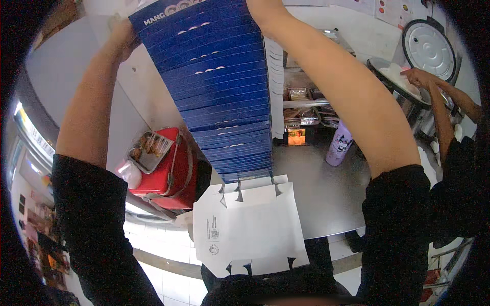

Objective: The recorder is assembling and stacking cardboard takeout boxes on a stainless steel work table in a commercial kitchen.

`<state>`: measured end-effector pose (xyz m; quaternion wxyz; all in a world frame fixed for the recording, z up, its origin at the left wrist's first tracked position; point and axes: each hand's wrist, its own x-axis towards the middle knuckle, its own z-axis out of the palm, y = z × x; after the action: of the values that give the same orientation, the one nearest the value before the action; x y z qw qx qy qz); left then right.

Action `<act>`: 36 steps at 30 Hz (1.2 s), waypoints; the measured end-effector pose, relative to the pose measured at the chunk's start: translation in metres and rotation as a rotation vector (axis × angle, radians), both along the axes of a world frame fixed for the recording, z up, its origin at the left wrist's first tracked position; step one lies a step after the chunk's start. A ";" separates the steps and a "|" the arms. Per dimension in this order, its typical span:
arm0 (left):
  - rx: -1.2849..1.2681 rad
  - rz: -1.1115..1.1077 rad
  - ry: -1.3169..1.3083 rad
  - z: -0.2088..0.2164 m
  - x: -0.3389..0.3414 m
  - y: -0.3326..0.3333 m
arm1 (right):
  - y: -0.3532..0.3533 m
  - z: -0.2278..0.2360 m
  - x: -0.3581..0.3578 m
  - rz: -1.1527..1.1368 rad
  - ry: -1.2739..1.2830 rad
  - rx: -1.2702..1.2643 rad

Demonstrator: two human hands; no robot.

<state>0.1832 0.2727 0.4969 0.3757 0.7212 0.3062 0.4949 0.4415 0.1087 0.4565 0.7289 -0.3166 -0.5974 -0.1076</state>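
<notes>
Can't really tell how closed the grip is, fingers are mostly hidden, but left hand (124, 41) at 10:30 and right hand (264, 12) at 12 flank the tall blue carton stack (224, 97) around 11. White carton (258, 224) at 6.

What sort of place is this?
Probably a takeaway food kitchen, judging by the tall stack of blue cartons, the silver tray that seems to hold food, and the large open steel pot.
</notes>
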 end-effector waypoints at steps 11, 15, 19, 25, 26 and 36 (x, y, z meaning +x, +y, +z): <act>0.304 -0.388 0.172 -0.007 0.015 0.007 | -0.006 0.006 -0.002 -0.016 -0.013 -0.117; -0.165 -0.563 -0.303 -0.035 0.014 -0.015 | -0.036 -0.005 -0.012 -0.147 -0.001 -0.068; 0.603 0.395 -0.421 -0.146 -0.010 -0.110 | -0.131 -0.104 -0.008 -0.069 -0.162 -0.125; 0.663 -0.290 0.452 -0.340 -0.010 -0.258 | -0.234 -0.318 -0.015 -0.170 -0.134 -0.760; 0.600 -0.298 0.557 -0.361 -0.002 -0.273 | -0.248 -0.344 -0.020 -0.211 -0.020 -0.822; 0.555 -0.056 1.002 -0.438 0.011 -0.274 | -0.347 -0.452 -0.021 -0.389 0.202 -0.877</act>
<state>0.1944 -0.0010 0.0593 -0.0055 0.9472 0.2861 0.1444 0.4203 -0.2388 0.0044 0.5474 -0.7084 -0.4426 0.0510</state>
